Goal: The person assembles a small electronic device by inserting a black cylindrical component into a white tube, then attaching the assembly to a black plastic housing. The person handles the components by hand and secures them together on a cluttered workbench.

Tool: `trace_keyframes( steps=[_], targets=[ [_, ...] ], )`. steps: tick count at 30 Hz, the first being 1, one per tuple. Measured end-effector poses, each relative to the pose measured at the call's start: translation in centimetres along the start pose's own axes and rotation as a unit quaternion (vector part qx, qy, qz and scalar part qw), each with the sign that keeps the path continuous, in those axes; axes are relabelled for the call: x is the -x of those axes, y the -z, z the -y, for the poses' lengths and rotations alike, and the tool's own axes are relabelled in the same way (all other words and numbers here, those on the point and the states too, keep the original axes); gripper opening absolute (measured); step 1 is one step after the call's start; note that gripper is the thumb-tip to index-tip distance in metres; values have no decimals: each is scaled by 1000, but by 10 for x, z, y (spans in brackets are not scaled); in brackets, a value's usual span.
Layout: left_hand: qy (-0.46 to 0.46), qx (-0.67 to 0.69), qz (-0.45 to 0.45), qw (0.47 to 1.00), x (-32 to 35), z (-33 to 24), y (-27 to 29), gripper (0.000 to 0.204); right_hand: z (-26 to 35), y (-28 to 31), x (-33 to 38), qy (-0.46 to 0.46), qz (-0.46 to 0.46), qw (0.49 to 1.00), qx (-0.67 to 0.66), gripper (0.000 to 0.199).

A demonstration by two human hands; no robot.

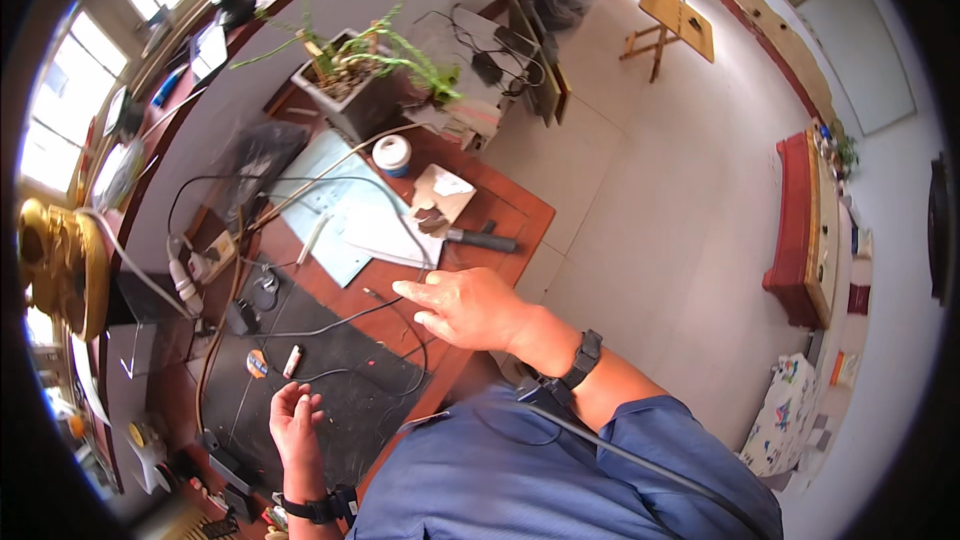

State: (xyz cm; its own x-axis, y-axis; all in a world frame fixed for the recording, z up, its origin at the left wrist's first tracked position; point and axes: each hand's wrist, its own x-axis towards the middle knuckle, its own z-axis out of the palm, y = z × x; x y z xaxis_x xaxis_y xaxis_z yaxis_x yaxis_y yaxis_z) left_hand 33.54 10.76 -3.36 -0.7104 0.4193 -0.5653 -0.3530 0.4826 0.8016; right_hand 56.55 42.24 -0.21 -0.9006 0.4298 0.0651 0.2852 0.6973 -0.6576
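My right hand (460, 308) hovers over the front edge of the reddish desk (515, 202), its index finger stretched out to the left and another finger apart below. It holds nothing that I can see. A small metal-ended piece (372, 293) and a thin black cable (345, 320) lie near its fingertip. Lower left, my left hand (295, 425) is above a black mat (345, 410), fingers loosely bent, thumb apart, nothing visible between them. Closest to it are a small white-and-red cylinder (292, 361) and an orange-and-dark round piece (257, 364).
Beyond my right hand lie a dark-handled tool (482, 240), a cardboard piece (443, 192), pale blue sheets (345, 210) and a white-lidded jar (392, 154). A potted plant (350, 90) stands farther back. Cables cross the desk. A wooden folding table (678, 18) stands across the floor.
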Motion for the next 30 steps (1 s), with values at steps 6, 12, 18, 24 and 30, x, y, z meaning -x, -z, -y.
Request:
trace_keyframes(
  steps=[6, 12, 18, 24, 30],
  targets=[
    [-10, -27, 41, 999, -1, -11, -45, 29, -24, 12, 31, -27, -16, 999, -14, 46],
    [-19, -50, 94, 994, 7, -14, -70, 29, -27, 10, 74, -73, -45, 996, -14, 45],
    [-30, -54, 157, 986, 6, -1, -93, 27, -22, 18, 129, -132, -57, 989, -15, 46],
    [-35, -95, 166, 981, 25, -2, -116, 24, -38, 25, 153, -145, -69, 986, -47, 42],
    [-34, -131, 162, 978, 35, -24, -186, 22, -98, 56, 167, -165, -57, 982, -72, 41]
  ],
)
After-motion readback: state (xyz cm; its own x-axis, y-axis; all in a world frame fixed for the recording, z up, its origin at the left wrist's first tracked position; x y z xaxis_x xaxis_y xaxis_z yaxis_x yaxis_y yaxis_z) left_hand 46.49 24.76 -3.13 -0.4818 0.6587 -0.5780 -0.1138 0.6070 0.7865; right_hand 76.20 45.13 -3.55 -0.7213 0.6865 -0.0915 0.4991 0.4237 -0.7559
